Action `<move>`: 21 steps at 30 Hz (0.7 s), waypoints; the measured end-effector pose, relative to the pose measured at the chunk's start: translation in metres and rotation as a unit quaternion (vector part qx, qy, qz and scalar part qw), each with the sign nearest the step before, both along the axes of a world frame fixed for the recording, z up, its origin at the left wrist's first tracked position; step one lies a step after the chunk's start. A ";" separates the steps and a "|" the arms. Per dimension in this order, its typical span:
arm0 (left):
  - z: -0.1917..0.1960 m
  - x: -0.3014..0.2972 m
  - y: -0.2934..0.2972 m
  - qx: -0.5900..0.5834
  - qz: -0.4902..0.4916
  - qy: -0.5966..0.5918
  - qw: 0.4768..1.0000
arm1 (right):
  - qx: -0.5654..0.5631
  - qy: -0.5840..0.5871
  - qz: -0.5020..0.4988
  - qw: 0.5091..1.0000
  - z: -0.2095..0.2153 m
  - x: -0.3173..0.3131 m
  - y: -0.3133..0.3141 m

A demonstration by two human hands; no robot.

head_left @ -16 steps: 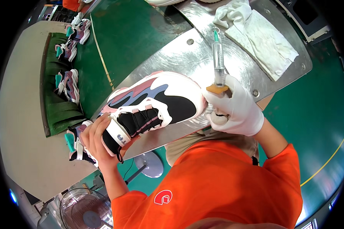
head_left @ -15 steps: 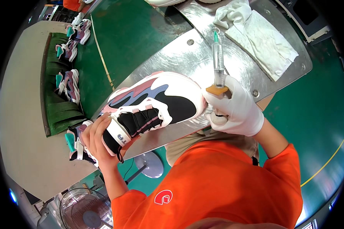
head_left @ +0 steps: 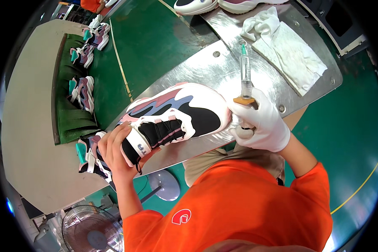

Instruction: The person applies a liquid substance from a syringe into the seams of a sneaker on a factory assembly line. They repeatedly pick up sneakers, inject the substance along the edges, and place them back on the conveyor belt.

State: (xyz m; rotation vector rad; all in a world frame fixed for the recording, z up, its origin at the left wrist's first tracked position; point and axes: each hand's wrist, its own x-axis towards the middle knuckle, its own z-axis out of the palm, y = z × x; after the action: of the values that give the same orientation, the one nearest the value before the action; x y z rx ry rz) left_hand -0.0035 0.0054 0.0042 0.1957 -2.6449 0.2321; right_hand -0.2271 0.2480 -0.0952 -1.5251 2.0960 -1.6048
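Note:
A sneaker [head_left: 201, 115] in white, black, pink and blue lies tilted over the metal plate, its toe to the right. My bare left hand [head_left: 116, 151] grips its ankle end by the tongue and collar. In my white-gloved right hand [head_left: 262, 122] is a clear syringe [head_left: 245, 71] with a green tip pointing away from me. Its orange flange sits against my fingers, and the gloved fingers are close by the shoe's toe; whether they touch I cannot tell.
The metal plate [head_left: 189, 67] carries a folded white cloth [head_left: 292, 59] at the right. More sneakers [head_left: 86, 94] stand along the green conveyor [head_left: 155, 38] at left. Other shoes [head_left: 197, 6] are at the far edge. A fan [head_left: 94, 235] stands at lower left.
The whole view has shifted slightly, bringing more of the far shoes into sight. Both hands keep their hold on the sneaker and the syringe.

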 end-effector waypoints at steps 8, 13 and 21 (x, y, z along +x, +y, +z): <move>-0.005 0.008 0.001 -0.024 -0.003 0.018 1.000 | 0.055 0.149 -0.019 0.987 0.005 -0.001 0.008; 0.013 0.011 -0.019 -0.081 0.024 0.032 0.996 | -0.029 0.128 -0.156 0.979 0.000 -0.004 0.010; 0.008 -0.092 -0.198 -0.045 0.134 0.153 0.978 | -0.012 -0.095 -0.297 0.950 -0.008 -0.030 0.007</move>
State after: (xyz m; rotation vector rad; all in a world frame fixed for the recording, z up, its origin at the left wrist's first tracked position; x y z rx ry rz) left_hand -0.0952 -0.1926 0.0123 0.5158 -2.2922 0.3782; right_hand -0.2572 0.2550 -0.1029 -0.7193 2.5691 -1.8505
